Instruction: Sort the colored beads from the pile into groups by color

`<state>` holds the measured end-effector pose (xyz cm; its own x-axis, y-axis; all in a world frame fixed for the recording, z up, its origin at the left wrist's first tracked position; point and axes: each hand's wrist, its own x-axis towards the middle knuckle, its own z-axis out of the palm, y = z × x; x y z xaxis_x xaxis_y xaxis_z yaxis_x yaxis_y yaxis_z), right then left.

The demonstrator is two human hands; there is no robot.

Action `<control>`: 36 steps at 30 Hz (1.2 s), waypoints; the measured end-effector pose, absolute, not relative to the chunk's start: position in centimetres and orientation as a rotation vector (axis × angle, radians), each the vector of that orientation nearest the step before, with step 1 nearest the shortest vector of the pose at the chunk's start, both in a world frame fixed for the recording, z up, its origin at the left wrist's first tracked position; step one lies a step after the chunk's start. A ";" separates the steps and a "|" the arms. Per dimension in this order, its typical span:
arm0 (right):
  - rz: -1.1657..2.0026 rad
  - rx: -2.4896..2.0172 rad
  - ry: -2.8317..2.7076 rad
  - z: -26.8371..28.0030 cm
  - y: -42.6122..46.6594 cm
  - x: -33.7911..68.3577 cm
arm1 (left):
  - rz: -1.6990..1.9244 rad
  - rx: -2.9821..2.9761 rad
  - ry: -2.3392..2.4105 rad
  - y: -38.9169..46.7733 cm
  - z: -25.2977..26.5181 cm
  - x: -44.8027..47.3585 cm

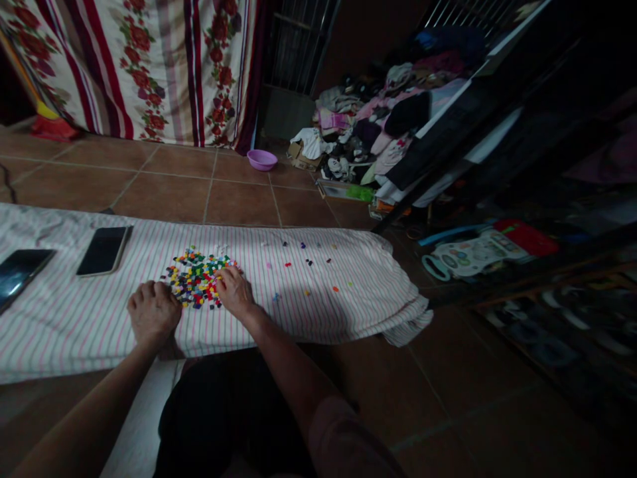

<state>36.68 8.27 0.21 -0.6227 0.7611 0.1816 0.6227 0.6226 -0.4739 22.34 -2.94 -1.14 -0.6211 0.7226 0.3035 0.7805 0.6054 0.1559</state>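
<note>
A pile of small multicoloured pieces (192, 277), like tiny blocks or beads, lies spread on a striped cloth (293, 325). My left hand (155, 311) rests at the pile's left edge, fingers curled down and closed; its underside is hidden. Over the pile's right side, my right hand (233, 291) has its fingertips bent together among the pieces. Whatever they pinch, if anything, is too small to make out. Right of that hand, little groups sorted by colour sit apart on the cloth, among them black pieces (309, 263), orange pieces (335, 289) and blue pieces (277, 297).
Two phones, a nearer dark one (22, 272) and another phone (103, 251), lie left of the pile. Beyond the cloth are a tiled floor (239, 199), a purple basin (262, 159), a floral curtain (169, 73) and a heap of clothes (368, 126). A rack stands at right.
</note>
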 end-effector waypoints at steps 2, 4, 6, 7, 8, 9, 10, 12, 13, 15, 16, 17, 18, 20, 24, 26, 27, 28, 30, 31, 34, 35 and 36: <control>0.548 -1.091 -2.472 0.5 8.1 37.0 | -0.418 -1.252 -2.608 -3.0 -1.2 22.4; 0.571 -1.060 -2.456 0.6 8.0 37.5 | -0.418 -1.245 -2.601 -3.0 -1.3 22.4; 0.589 -1.041 -2.430 0.6 8.0 38.4 | -0.411 -1.238 -2.605 -3.0 -1.3 22.4; 0.598 -1.043 -2.408 0.6 8.1 39.0 | -0.409 -1.238 -2.610 -3.0 -1.3 22.4; 0.608 -1.048 -2.378 0.5 8.2 39.6 | -0.408 -1.236 -2.617 -3.0 -1.2 22.4; 0.620 -1.056 -2.343 0.4 8.3 40.3 | -0.409 -1.236 -2.624 -3.1 -1.2 22.4; 0.630 -1.066 -2.304 0.3 8.5 41.1 | -0.411 -1.237 -2.630 -3.1 -1.1 22.5; 0.634 -1.102 -2.223 0.1 9.0 43.0 | -0.417 -1.234 -2.648 -3.1 -1.0 22.5; 0.624 -1.129 -2.186 0.1 9.4 44.1 | -0.420 -1.236 -2.653 -3.1 -0.9 22.5; 0.588 -1.209 -2.114 -0.1 10.1 46.3 | -0.425 -1.239 -2.654 -3.1 -0.8 22.5; 0.570 -1.255 -2.082 -0.2 10.4 47.5 | -0.425 -1.244 -2.651 -3.1 -0.8 22.5; 0.544 -1.296 -2.056 -0.4 10.8 48.8 | -0.425 -1.249 -2.646 -3.1 -0.8 22.5; 0.511 -1.333 -2.028 -0.5 11.1 50.0 | -0.426 -1.251 -2.642 -3.1 -0.8 22.5; 0.430 -1.380 -1.995 -0.9 11.7 52.2 | -0.428 -1.251 -2.640 -3.1 -0.9 22.5; 0.288 -1.447 -2.007 -1.8 12.3 55.2 | -0.446 -1.243 -2.637 -3.2 -1.1 22.4; 0.236 -1.491 -2.057 -2.4 12.3 55.9 | -0.454 -1.247 -2.637 -3.1 -1.1 22.4; 0.213 -1.514 -2.085 -2.7 12.3 56.1 | -0.455 -1.248 -2.639 -3.1 -1.2 22.4; 0.193 -1.534 -2.109 -3.0 12.2 56.3 | -0.455 -1.248 -2.639 -3.1 -1.2 22.4; 0.171 -1.555 -2.132 -3.7 12.0 56.6 | -0.450 -1.249 -2.640 -3.1 -1.1 22.4; 0.168 -1.552 -2.133 -3.9 11.9 56.7 | -0.449 -1.249 -2.639 -3.0 -1.1 22.4; 0.173 -1.506 -2.133 -4.6 11.7 57.0 | -0.438 -1.244 -2.646 -3.0 -1.2 22.3; 0.172 -1.487 -2.131 -4.8 11.6 57.1 | -0.429 -1.238 -2.647 -3.0 -1.2 22.3; 0.168 -1.470 -2.126 -4.9 11.6 57.2 | -0.414 -1.233 -2.646 -3.0 -1.3 22.2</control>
